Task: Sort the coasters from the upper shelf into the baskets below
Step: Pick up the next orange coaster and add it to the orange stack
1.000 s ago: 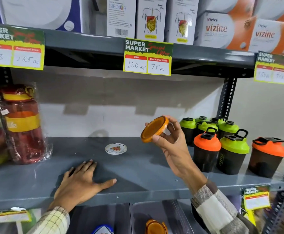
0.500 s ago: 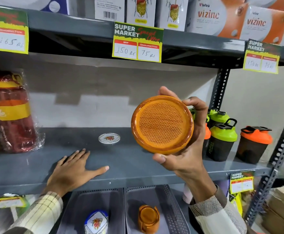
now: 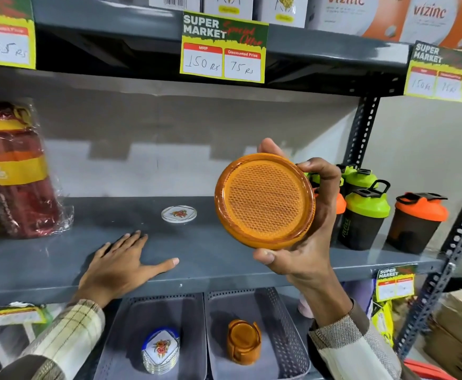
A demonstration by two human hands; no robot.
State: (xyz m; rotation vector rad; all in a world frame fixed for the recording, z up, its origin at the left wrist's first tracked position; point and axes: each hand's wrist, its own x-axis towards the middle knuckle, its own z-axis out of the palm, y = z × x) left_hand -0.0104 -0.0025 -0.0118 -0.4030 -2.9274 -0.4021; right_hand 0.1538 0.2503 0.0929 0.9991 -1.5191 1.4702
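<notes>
Grey metal shelf point(image 3: 224, 259) spans the view, wrapped bottles point(image 3: 13, 171) at its left end and shakers point(image 3: 367, 209) at its right end. Below its front edge sit two baskets: the left basket point(image 3: 131, 325) holds white coasters point(image 3: 161, 349), the right basket point(image 3: 282, 325) an orange stack point(image 3: 243, 344). Right hand point(image 3: 306, 242) has its grip closed round the rim of an orange coaster point(image 3: 264, 200), held upright above the shelf's front edge. Left hand point(image 3: 120, 267) lies flat, fingers spread, holding nothing, at the front edge. A white coaster point(image 3: 179, 213) lies mid-shelf.

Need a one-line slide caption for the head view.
Right hand holds an orange coaster above the baskets; left hand rests flat on the shelf near a white coaster.
</notes>
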